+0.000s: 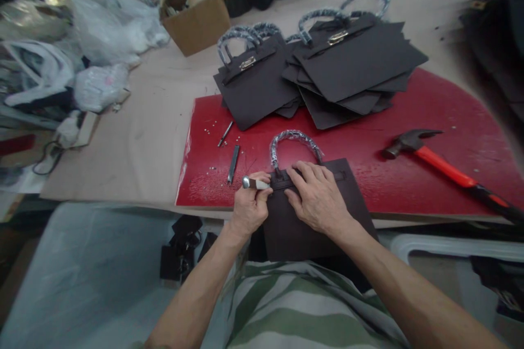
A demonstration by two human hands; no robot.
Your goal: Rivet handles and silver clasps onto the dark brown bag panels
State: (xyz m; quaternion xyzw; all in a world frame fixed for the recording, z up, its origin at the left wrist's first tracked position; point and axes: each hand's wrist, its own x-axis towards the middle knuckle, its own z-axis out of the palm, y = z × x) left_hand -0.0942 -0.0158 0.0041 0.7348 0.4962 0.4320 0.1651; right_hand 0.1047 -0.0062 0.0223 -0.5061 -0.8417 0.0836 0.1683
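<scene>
A dark brown bag panel with a plastic-wrapped curved handle lies at the front edge of the red board, partly overhanging it. My left hand is closed around a small tool with a rounded silver end and a brown band; its kind is unclear. This hand rests at the panel's upper left corner, by the handle's base. With fingers bent and apart, my right hand presses on the panel's upper strap, holding nothing that I can see. Left of my hands lie a dark metal bar and a thin metal rod.
Behind are stacked bag panels with wrapped handles and metal clasps. A claw hammer lies right on the red board. A cardboard box and plastic-wrapped items stand back left. Below left is a pale bin.
</scene>
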